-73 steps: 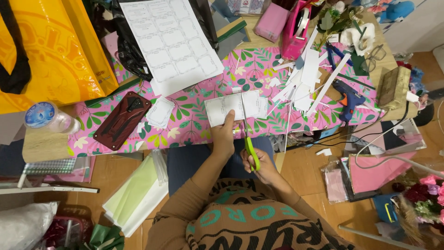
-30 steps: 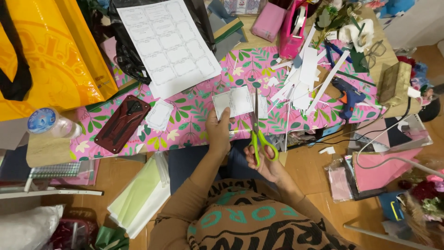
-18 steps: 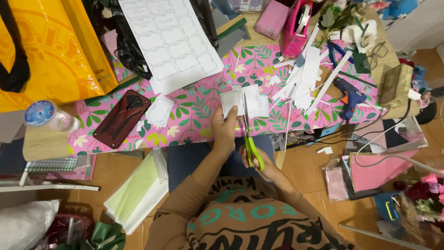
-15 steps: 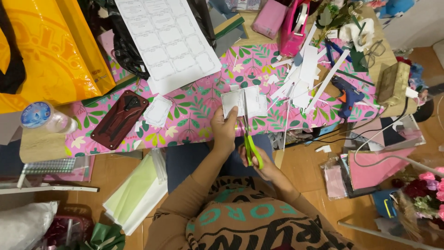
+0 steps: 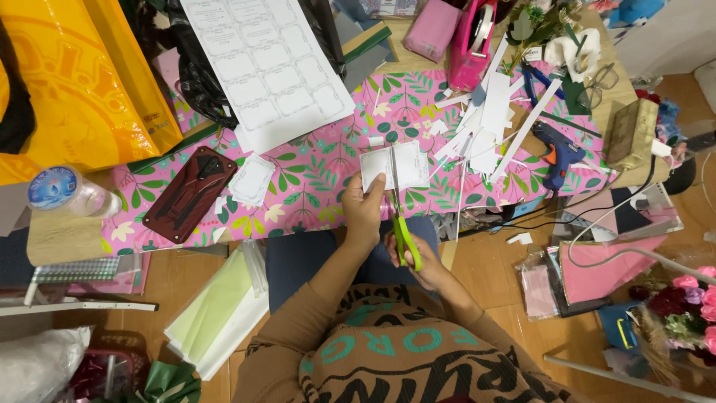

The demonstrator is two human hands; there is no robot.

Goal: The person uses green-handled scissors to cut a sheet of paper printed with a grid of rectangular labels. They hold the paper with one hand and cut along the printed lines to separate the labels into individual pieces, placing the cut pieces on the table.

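left hand (image 5: 364,211) pinches white paper card (image 5: 395,166) at its near-left edge, above pink tabletop (image 5: 313,172) | right hand (image 5: 418,257) grips green scissors (image 5: 403,231), blades pointing away, seemingly mid-card

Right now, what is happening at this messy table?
A person is cutting a small white paper with green scissors. The left hand holds the paper by its lower left edge, and the right hand works the scissors, whose blades run up through the paper's middle. A printed sheet, a dark red phone case and white paper strips lie on the pink floral mat.
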